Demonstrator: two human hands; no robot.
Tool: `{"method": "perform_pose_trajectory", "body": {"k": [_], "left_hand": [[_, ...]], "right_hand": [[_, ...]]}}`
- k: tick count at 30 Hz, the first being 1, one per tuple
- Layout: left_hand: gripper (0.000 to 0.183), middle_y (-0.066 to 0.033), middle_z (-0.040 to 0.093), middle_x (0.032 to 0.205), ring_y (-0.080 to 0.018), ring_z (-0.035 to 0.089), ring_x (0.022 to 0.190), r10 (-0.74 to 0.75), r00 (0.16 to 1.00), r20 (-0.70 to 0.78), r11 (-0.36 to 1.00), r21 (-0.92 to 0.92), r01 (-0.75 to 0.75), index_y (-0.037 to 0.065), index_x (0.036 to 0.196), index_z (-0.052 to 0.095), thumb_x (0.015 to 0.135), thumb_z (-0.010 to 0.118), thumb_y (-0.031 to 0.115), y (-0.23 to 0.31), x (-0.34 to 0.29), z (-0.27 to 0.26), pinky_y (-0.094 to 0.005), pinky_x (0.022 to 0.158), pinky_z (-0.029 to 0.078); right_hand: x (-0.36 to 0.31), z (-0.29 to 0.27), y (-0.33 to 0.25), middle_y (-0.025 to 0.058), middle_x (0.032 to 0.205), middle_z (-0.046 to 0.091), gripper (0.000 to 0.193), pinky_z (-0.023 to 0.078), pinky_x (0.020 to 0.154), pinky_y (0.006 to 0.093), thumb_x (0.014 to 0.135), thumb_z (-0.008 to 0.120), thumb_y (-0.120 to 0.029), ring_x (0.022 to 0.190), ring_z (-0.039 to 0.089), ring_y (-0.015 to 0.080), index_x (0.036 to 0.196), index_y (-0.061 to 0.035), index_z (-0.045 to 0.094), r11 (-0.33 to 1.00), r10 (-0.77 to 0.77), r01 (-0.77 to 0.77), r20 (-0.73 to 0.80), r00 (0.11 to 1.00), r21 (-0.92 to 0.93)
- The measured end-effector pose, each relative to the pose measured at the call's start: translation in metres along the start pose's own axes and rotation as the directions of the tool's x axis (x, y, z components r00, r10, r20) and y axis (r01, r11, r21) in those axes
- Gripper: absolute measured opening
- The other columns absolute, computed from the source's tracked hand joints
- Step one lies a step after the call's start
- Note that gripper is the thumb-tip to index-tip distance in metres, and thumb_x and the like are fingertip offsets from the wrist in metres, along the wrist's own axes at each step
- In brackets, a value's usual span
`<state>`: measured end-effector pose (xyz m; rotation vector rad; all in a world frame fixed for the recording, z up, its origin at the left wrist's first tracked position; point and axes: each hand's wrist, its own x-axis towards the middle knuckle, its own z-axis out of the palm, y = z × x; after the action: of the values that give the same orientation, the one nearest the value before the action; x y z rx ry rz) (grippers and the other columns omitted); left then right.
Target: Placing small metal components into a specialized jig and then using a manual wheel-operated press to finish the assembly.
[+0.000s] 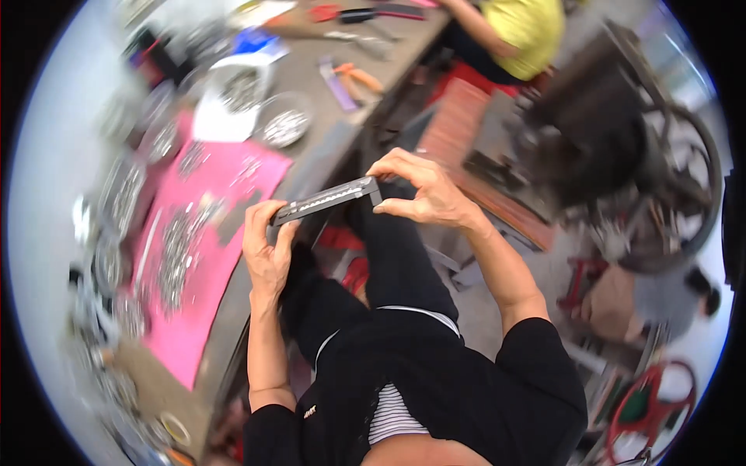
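Left hand [266,255] and right hand [426,193] pinch the dark bar [325,199] by its ends (mid-air, too!); a slack grip could drop it.

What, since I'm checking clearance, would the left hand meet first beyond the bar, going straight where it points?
The left hand would probably cross above the pink sheet, then first meet the clear bowl; relative height is unclear.
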<state>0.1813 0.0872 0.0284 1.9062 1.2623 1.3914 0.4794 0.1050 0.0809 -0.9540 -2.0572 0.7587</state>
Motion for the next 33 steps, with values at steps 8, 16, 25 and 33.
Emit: {"method": "perform_pose_trajectory", "body": {"k": [8,16,25,33], "left_hand": [[0.047,0.0028,0.060,0.101,-0.0079,0.055,0.094,0.064,0.775,0.628,0.877,-0.407,0.257,0.007,0.138,0.059,0.092,0.069,0.006,0.057,0.109,0.243,-0.0239,0.086,0.047],[0.052,-0.0066,0.063,0.138,-0.0129,0.057,0.126,0.102,0.622,0.776,0.653,-0.524,0.546,0.006,0.149,0.052,0.098,0.055,-0.001,0.068,0.151,0.367,-0.0279,0.109,0.043],[0.046,-0.0056,0.066,0.131,-0.0114,0.060,0.117,0.170,0.625,0.762,0.784,-0.489,0.383,0.007,0.151,0.051,0.107,0.051,0.019,0.099,0.145,0.384,-0.0268,0.102,0.045],[0.082,-0.0180,0.037,0.163,-0.0304,0.029,0.154,0.294,0.641,0.709,0.844,-0.507,0.174,0.001,0.156,0.038,0.094,0.068,0.045,0.085,0.110,0.334,-0.0401,0.124,0.023]], "right_hand": [[-0.157,-0.111,-0.003,0.0066,0.094,0.062,0.040,0.050,0.081,0.0293,0.072,0.084,-0.008,0.088,0.062,0.0176,0.107,0.0006,0.066,0.848,0.289,-0.498,-0.627,0.723,-0.183],[-0.148,-0.100,0.036,0.0068,0.076,0.058,0.047,0.045,0.073,0.0394,0.066,0.093,-0.028,0.075,0.056,0.0262,0.082,-0.0060,0.056,0.729,0.249,-0.642,-0.783,0.571,-0.237],[-0.153,-0.099,0.031,0.0089,0.096,0.069,0.033,0.049,0.084,0.0376,0.075,0.088,-0.018,0.090,0.064,0.0261,0.098,-0.0063,0.068,0.763,0.120,-0.554,-0.768,0.629,-0.334],[-0.299,-0.173,-0.104,0.0186,0.119,0.061,0.035,0.052,0.096,0.0388,0.092,0.068,-0.002,0.106,0.062,0.0246,0.122,0.0057,0.051,0.644,-0.646,-0.587,-0.760,-0.074,-0.490]]}}
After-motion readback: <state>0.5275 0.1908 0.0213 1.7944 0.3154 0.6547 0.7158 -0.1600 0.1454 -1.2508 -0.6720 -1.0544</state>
